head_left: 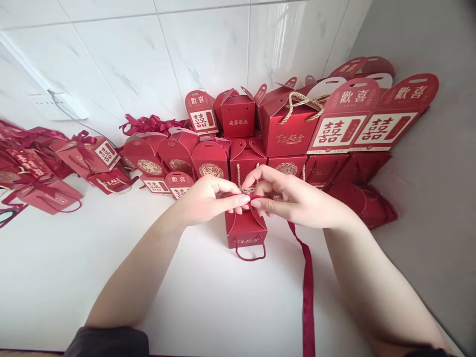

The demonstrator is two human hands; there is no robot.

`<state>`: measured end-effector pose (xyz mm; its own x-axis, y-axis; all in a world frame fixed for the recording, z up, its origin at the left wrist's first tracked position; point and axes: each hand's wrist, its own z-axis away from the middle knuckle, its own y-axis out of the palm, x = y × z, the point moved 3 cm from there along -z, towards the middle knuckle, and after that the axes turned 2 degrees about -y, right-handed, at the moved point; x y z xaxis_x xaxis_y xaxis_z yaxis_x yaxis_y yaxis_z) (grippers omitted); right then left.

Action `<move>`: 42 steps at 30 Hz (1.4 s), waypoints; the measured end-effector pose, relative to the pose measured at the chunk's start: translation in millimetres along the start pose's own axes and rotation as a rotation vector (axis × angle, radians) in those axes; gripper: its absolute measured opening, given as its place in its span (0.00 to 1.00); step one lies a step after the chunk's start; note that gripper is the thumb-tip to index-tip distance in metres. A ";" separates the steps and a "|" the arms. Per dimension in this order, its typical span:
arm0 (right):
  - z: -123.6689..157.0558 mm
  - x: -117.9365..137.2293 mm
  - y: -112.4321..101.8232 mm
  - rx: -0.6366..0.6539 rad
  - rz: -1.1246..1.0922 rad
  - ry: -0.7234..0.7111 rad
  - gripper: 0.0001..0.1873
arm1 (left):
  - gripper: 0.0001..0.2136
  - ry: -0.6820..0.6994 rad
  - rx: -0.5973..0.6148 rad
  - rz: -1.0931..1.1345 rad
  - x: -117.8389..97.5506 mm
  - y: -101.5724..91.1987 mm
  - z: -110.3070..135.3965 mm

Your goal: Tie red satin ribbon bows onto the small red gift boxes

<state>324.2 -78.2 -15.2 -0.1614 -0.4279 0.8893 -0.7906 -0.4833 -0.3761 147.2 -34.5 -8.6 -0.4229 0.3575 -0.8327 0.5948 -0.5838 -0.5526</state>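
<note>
My left hand and my right hand meet above a small red gift box, fingertips almost touching. Both pinch a dark red ribbon at the top of the box. From my right hand the ribbon's long tail hangs down over the white table to the bottom edge of the view. A dark red cord handle loops from the front of the box onto the table. My fingers hide much of the box top and the short stretch of ribbon between them.
Behind my hands stand stacked red gift boxes, some with gold cord handles. More boxes tied with ribbon sit at the left, near a pile of loose ribbon. A tiled wall closes the back of the white table.
</note>
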 end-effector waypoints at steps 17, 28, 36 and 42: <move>37.6 8.2 -49.2 -0.021 0.319 0.377 0.19 | 0.16 -0.051 -0.057 -0.324 -6.4 -22.1 18.4; 0.5 -13.4 -13.6 0.105 0.111 0.247 0.20 | 0.09 -0.018 0.039 -0.205 -2.9 -4.9 7.9; 13.7 -26.9 -34.1 0.175 0.275 0.556 0.21 | 0.09 -0.028 -0.063 -0.424 9.8 1.1 -5.6; 13.7 -35.0 -34.4 0.196 0.316 0.583 0.22 | 0.10 0.011 -0.037 -0.455 20.9 9.8 -12.4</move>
<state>365.1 -57.0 -37.0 -0.7009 -0.1172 0.7035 -0.5409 -0.5555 -0.6315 152.6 -23.8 -31.9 -0.6395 0.5795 -0.5052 0.3747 -0.3389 -0.8630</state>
